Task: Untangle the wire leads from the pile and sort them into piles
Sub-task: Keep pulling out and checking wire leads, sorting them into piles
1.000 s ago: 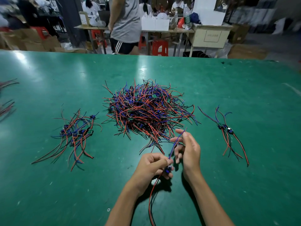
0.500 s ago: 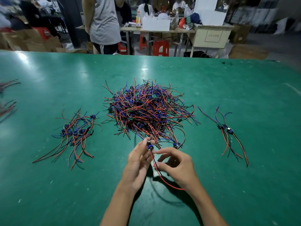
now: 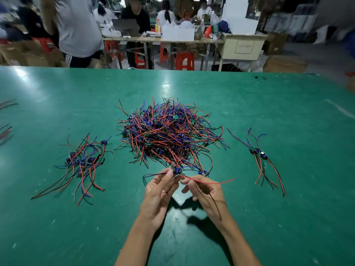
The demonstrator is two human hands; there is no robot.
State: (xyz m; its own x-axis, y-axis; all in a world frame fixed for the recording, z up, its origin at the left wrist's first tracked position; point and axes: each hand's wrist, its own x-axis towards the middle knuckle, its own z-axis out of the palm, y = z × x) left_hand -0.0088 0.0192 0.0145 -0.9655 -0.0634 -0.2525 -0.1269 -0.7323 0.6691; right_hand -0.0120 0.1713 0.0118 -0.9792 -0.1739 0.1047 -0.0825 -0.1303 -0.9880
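Green table (image 3: pixel 269 104): three wire piles (image 3: pixel 169 135), two hands.

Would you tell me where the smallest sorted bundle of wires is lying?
In the head view, the smallest bundle lies on the green table, right of the big pile.

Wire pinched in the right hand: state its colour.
Red wire, pinched by the right hand; head view, the only one.

The big tangled pile (image 3: pixel 169 135) sat mid-table (image 3: pixel 269 104), blocking any straight reach across it. Bare green lanes ran left of the pile before the left pile (image 3: pixel 84 162), and right of it before the small right pile (image 3: pixel 259 156). More wires (image 3: pixel 5 129), seemingly, edged the table far left of the pile.
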